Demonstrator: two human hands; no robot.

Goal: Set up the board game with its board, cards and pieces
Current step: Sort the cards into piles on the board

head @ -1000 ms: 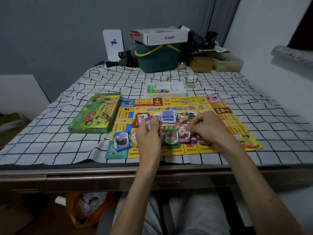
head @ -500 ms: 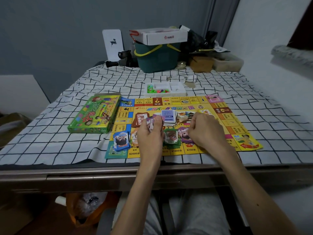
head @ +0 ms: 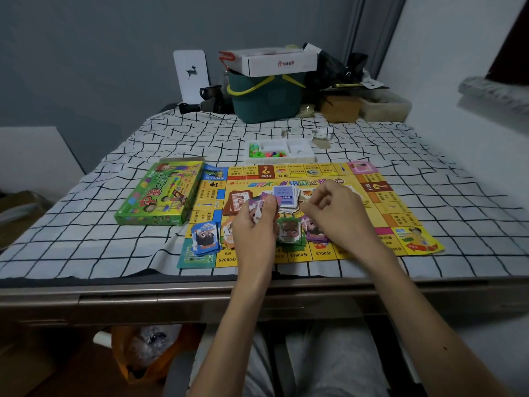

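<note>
A yellow game board (head: 398, 213) lies flat on the checked cloth. My left hand (head: 253, 233) grips a small stack of cards (head: 262, 203) above the board's near half. My right hand (head: 340, 216) hovers beside it with fingers curled and nothing seen in them. Piles sit on the board: blue cards (head: 204, 237), green cards (head: 290, 233), purple cards (head: 313, 232), a brown pile (head: 237, 200) and a blue-backed deck (head: 286, 197). A white tray (head: 303, 159) with coloured pieces stands just behind the board.
The green game box (head: 160, 193) lies left of the board. At the back stand a dark green basket (head: 266, 96) with a white carton (head: 282, 63) on it, a white panel (head: 191, 75) and brown boxes (head: 340, 108). The table's metal edge (head: 171, 293) runs in front.
My right hand has lifted off the purple pile and moved up towards the deck at the board's middle. My left hand keeps the cards and has barely moved.
</note>
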